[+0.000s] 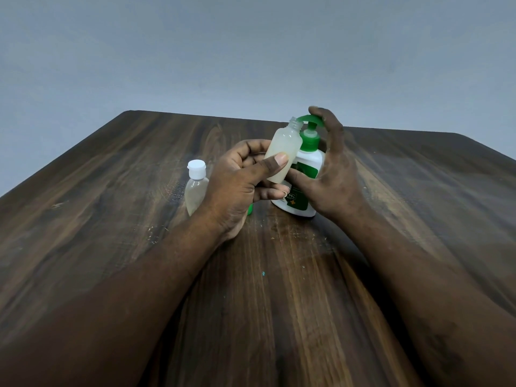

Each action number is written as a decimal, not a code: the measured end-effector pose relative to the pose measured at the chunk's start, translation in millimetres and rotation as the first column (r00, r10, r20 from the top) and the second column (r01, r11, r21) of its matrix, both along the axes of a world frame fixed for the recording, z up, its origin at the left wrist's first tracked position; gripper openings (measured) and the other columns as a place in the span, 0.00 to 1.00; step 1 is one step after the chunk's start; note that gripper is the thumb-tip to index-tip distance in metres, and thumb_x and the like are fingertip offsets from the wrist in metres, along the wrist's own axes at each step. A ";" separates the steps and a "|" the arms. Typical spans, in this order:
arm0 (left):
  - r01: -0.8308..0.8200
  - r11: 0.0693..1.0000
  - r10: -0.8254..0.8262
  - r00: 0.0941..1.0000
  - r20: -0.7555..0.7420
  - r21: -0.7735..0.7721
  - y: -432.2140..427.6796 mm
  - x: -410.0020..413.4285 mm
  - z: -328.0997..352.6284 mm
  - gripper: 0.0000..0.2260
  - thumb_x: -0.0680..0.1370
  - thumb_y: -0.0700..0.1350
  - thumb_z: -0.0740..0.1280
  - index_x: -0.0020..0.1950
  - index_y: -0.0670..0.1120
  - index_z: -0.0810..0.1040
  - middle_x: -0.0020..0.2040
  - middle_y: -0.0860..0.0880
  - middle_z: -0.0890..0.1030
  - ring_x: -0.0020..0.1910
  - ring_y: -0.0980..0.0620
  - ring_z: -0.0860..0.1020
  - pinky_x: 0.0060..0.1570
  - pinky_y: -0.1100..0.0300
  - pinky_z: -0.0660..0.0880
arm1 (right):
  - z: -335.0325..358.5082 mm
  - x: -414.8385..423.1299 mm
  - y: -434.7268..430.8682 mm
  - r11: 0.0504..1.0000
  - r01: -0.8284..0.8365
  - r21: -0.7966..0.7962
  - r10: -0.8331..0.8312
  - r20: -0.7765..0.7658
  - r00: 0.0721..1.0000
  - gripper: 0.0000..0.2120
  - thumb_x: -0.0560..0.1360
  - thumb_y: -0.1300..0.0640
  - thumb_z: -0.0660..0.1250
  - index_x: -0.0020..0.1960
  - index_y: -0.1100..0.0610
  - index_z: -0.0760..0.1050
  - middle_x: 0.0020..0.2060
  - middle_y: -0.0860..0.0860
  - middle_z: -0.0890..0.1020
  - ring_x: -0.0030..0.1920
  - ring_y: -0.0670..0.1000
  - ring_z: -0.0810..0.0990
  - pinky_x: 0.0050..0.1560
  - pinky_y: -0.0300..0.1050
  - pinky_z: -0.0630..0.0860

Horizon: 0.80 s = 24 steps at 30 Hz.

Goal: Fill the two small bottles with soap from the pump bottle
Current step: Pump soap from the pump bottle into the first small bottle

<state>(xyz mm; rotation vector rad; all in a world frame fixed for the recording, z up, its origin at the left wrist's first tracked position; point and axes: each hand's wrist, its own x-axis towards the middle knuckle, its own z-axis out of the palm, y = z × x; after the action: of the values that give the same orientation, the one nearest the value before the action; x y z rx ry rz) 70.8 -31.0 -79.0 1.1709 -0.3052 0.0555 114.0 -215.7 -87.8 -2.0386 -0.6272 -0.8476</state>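
Note:
My left hand [245,180] grips a small translucent bottle [284,146], uncapped and tilted, its open neck just under the green spout of the pump bottle [307,163]. The small bottle looks largely filled with pale soap. The pump bottle is white with a green label and stands on the wooden table [139,219]. My right hand [335,169] wraps around it, with a finger on top of the green pump head. A second small bottle [195,188] with a white flip cap stands to the left, partly hidden by my left wrist. A green cap [250,209] peeks out under my left hand.
The dark wooden table stretches wide on both sides and toward me, with small pale crumbs and a tiny teal speck [263,273] on it. A plain grey wall lies behind the far edge.

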 end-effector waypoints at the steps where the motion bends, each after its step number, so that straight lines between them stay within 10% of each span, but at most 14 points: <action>1: -0.002 1.000 0.002 1.000 0.000 0.000 0.4 0.6 -0.2 0.14 0.77 0.42 0.74 0.61 0.42 0.79 0.47 0.43 0.87 0.33 0.47 0.84 0.31 0.63 0.81 | -0.4 0.7 -0.5 1.000 0.003 -0.001 -0.003 0.001 1.000 0.45 0.71 0.58 0.83 0.80 0.52 0.61 0.61 0.29 0.74 0.59 0.33 0.79 0.52 0.26 0.75; 24: -0.013 1.000 0.013 1.000 -0.002 0.013 -0.1 1.0 -1.1 0.12 0.79 0.40 0.73 0.62 0.41 0.78 0.46 0.44 0.87 0.32 0.48 0.84 0.32 0.63 0.82 | 1.7 -2.3 2.6 1.000 0.001 0.009 -0.001 0.005 1.000 0.45 0.72 0.58 0.82 0.81 0.53 0.60 0.64 0.41 0.79 0.59 0.40 0.82 0.52 0.34 0.81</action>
<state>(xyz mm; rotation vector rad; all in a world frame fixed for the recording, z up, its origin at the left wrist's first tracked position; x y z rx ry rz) 71.8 -31.0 -80.2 1.1859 -0.2966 0.0643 111.6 -213.1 -86.1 -2.0299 -0.6242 -0.8556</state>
